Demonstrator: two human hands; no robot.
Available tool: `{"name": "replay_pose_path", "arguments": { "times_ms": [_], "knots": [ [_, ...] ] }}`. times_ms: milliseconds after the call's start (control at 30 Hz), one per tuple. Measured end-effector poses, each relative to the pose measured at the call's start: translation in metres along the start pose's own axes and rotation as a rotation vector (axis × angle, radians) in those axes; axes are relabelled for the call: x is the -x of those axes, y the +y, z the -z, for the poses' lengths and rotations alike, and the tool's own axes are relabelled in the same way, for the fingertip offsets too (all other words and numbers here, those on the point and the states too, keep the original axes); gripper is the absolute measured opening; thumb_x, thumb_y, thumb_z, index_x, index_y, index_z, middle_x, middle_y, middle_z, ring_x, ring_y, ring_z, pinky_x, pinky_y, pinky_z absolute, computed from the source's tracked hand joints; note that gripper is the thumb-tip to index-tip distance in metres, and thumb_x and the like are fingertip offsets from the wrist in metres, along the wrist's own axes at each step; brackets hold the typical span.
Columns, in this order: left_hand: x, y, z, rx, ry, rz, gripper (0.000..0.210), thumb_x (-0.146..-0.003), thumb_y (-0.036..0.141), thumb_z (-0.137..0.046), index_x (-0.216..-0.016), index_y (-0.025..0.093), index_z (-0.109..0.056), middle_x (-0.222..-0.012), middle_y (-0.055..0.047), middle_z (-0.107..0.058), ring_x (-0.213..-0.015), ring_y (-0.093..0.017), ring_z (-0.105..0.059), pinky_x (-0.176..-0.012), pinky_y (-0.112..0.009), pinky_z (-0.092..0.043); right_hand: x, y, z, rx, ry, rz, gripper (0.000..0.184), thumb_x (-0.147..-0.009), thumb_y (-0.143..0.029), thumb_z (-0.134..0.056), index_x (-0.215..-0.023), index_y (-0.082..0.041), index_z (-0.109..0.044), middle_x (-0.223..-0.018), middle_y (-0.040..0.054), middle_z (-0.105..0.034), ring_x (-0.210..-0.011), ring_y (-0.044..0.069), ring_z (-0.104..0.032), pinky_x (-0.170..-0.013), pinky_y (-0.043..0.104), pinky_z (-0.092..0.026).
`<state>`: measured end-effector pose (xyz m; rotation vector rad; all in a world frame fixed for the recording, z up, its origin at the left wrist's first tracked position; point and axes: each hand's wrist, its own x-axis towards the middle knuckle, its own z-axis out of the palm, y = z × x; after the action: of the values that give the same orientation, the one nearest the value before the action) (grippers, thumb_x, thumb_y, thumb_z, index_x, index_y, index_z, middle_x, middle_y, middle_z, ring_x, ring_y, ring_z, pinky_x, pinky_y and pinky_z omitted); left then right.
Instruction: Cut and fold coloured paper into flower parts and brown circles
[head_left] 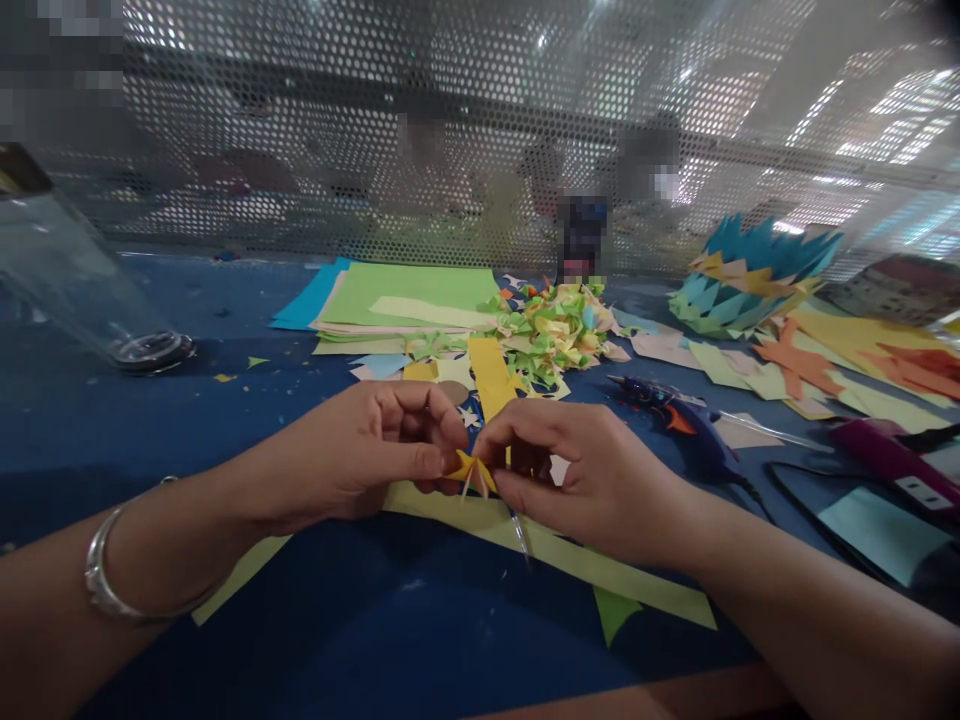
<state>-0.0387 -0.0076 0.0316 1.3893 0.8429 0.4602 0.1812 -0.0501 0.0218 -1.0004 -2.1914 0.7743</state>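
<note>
Between my two hands is a small folded paper piece (474,472), yellow with pale pink folds, spread in points like a star or flower. My left hand (390,445), with a silver bangle on its wrist, pinches its left side. On the other side the thumb and fingers of my right hand (566,465) are closed on it. Beneath both hands a long pale yellow-green paper strip (622,575) lies across the blue table. A yellow paper strip (491,378) lies just beyond my fingers. Part of a thin, shiny object (519,535) shows below my right hand; its kind is unclear.
Farther back are stacked coloured sheets (420,290) and a heap of paper scraps (559,325). At right lie a blue glue gun (690,420), a purple power strip (892,460) and a pointed paper crown (750,280). A clear glass bottle (82,275) is at left, before a perforated metal screen (337,150).
</note>
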Motion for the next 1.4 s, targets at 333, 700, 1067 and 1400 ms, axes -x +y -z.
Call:
{"name": "replay_pose_path", "arguments": {
  "times_ms": [333, 700, 1067, 1400],
  "knots": [
    [-0.001, -0.005, 0.003, 0.146, -0.187, 0.093, 0.011, -0.080, 0.007, -0.064, -0.082, 0.018, -0.064, -0.082, 0.000, -0.068, -0.072, -0.011, -0.064, -0.071, -0.023, -0.050, 0.001, -0.005, -0.004, -0.072, -0.105, 0.018, 0.029, -0.085, -0.008, -0.058, -0.111, -0.020, -0.062, -0.086, -0.0025, -0.063, -0.062, 0.006, -0.052, -0.058, 0.018, -0.044],
    [-0.003, -0.009, 0.000, 0.116, -0.008, 0.020, 0.011, -0.089, 0.027, -0.065, -0.094, 0.018, -0.061, -0.081, 0.001, -0.063, -0.067, -0.008, -0.058, -0.067, -0.021, -0.047, 0.001, -0.003, -0.004, -0.058, -0.078, -0.037, 0.021, -0.082, -0.009, -0.061, -0.101, -0.017, -0.066, -0.080, -0.0028, -0.064, -0.061, 0.006, -0.055, -0.058, 0.018, -0.044],
    [0.003, -0.006, -0.011, -0.144, 0.199, -0.332, 0.015, -0.085, 0.027, -0.071, -0.092, 0.019, -0.061, -0.086, 0.000, -0.063, -0.078, -0.012, -0.060, -0.072, -0.025, -0.051, -0.004, 0.001, 0.002, -0.051, 0.031, -0.043, 0.020, -0.080, -0.007, -0.061, -0.097, -0.015, -0.066, -0.075, -0.0038, -0.062, -0.059, 0.006, -0.052, -0.055, 0.019, -0.042],
    [0.002, -0.014, -0.013, 0.039, 0.099, -0.274, 0.040, -0.081, 0.025, -0.076, -0.111, 0.025, -0.051, -0.112, -0.002, -0.055, -0.088, -0.011, -0.059, -0.078, -0.025, -0.052, -0.004, 0.003, 0.001, -0.045, 0.061, -0.060, 0.020, -0.080, -0.007, -0.061, -0.097, -0.016, -0.066, -0.074, -0.0044, -0.061, -0.058, 0.006, -0.052, -0.053, 0.018, -0.042]
  ]
}}
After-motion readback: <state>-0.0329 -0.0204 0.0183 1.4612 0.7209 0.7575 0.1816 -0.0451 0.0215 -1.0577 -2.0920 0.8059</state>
